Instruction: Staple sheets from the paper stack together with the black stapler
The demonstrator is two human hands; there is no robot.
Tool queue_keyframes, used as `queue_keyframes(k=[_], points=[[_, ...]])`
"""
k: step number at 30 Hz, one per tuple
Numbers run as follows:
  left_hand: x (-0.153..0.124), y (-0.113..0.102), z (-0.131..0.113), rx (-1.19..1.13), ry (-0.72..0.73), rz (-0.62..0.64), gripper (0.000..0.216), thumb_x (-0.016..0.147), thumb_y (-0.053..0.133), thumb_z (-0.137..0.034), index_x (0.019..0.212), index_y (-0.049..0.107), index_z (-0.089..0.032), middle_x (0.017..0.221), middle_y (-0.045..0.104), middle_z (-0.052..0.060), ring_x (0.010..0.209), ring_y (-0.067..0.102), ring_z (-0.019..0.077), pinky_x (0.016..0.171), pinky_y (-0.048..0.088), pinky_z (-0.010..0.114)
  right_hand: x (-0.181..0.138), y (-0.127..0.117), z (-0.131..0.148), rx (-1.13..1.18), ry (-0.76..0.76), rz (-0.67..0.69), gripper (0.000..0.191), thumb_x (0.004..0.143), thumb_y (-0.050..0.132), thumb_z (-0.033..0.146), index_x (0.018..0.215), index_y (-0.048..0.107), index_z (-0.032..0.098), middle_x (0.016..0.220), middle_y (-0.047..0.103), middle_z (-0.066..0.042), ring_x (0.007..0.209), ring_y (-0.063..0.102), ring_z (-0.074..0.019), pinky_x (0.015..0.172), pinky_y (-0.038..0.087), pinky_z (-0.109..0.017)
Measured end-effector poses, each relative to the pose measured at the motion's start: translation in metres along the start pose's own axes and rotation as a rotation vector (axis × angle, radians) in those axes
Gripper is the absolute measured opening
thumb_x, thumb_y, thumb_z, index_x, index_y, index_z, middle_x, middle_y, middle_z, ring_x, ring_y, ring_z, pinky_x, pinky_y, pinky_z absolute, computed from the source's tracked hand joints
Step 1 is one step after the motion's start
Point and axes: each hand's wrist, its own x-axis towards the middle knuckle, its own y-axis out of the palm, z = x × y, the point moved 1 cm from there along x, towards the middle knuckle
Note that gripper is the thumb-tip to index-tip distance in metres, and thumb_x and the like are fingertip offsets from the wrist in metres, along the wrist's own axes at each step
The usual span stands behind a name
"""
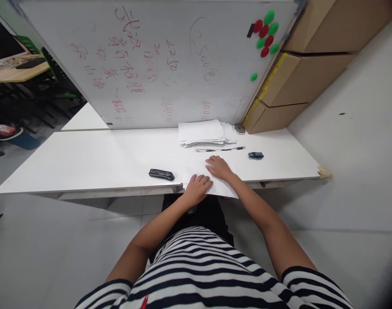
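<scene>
White paper (pixel 226 189) lies at the front edge of the table and sticks out a little past it. My left hand (pixel 197 189) rests on its near left part, palm down, fingers laid on the sheet. Farther in, my right hand (pixel 219 167) lies on the paper too, with its fingers stretched to the left. Neither hand grips anything that I can see. A black stapler (pixel 161 174) is on the table to the left of my left hand. Beyond my right hand lies a thin black-and-white pen (pixel 220 149).
A stack of papers (pixel 200 132) sits against the upright whiteboard (pixel 144 64), which has red writing and several magnets. A small dark blue item (pixel 255 155) and a grey round object (pixel 239 128) are on the white table (pixel 86 159). Cardboard boxes (pixel 299 79) stand right.
</scene>
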Motion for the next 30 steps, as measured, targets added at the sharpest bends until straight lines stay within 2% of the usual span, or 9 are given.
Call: queue_keyframes(k=[2,4,7,9,13,16,24,30], points=[[0.000,0.002,-0.007,0.009,-0.019,-0.011,0.057,0.083,0.060,-0.047,0.131,0.047,-0.020,0.137,0.048,0.012,0.127,0.040,0.0297,0.104,0.029,0.047,0.000,0.000,-0.004,-0.025,0.060,-0.032,0.031,0.095,0.044,0.034,0.113,0.062,0.017,0.109,0.061,-0.011,0.098,0.051,-0.0237,0.082,0.036,-0.033],[0.002,0.004,-0.012,0.008,-0.045,-0.021,0.060,0.084,0.053,-0.057,0.130,0.048,-0.019,0.137,0.048,0.013,0.128,0.039,0.0308,0.103,0.031,0.047,0.000,0.002,-0.008,-0.064,0.183,-0.099,0.032,0.096,0.040,0.034,0.103,0.065,0.014,0.102,0.062,-0.012,0.096,0.051,-0.0245,0.080,0.036,-0.034],[0.007,0.004,-0.013,0.007,-0.071,-0.005,0.051,0.086,0.051,-0.056,0.122,0.053,-0.019,0.130,0.053,0.012,0.121,0.045,0.0285,0.094,0.037,0.042,-0.001,0.007,-0.010,-0.099,0.304,-0.191,0.037,0.098,0.035,0.033,0.091,0.065,0.013,0.095,0.062,-0.013,0.091,0.052,-0.0244,0.075,0.035,-0.034],[0.010,0.002,-0.011,0.007,-0.059,0.019,0.050,0.084,0.056,-0.056,0.118,0.055,-0.020,0.125,0.055,0.012,0.116,0.047,0.0276,0.088,0.040,0.040,-0.001,0.010,-0.010,-0.109,0.299,-0.215,0.037,0.098,0.035,0.033,0.090,0.065,0.013,0.093,0.062,-0.012,0.088,0.051,-0.0240,0.073,0.033,-0.033],[0.013,-0.001,-0.006,0.005,-0.011,0.037,0.061,0.076,0.061,-0.064,0.117,0.055,-0.019,0.122,0.054,0.013,0.113,0.048,0.0282,0.084,0.040,0.039,-0.002,0.012,-0.010,-0.113,0.271,-0.242,0.038,0.098,0.036,0.034,0.087,0.066,0.013,0.090,0.062,-0.012,0.085,0.051,-0.0228,0.073,0.032,-0.033],[0.013,0.001,-0.007,0.020,-0.025,0.030,0.058,0.075,0.065,-0.059,0.116,0.054,-0.019,0.122,0.054,0.012,0.112,0.048,0.0276,0.082,0.040,0.039,-0.003,0.012,-0.011,-0.107,0.243,-0.276,0.037,0.097,0.039,0.036,0.086,0.067,0.014,0.090,0.063,-0.011,0.086,0.051,-0.0223,0.075,0.032,-0.034],[0.013,0.002,-0.010,0.015,-0.059,0.022,0.055,0.077,0.064,-0.057,0.115,0.053,-0.020,0.122,0.053,0.011,0.112,0.048,0.0270,0.083,0.039,0.039,-0.004,0.013,-0.012,-0.118,0.216,-0.326,0.040,0.098,0.036,0.034,0.081,0.067,0.015,0.084,0.064,-0.010,0.083,0.051,-0.0214,0.077,0.031,-0.034],[0.012,0.000,-0.010,-0.002,-0.066,0.009,0.052,0.079,0.061,-0.057,0.114,0.054,-0.020,0.122,0.055,0.012,0.113,0.048,0.0275,0.087,0.039,0.041,-0.003,0.013,-0.010,-0.135,0.231,-0.300,0.043,0.099,0.033,0.034,0.081,0.067,0.014,0.084,0.064,-0.011,0.083,0.053,-0.0217,0.080,0.031,-0.035]])
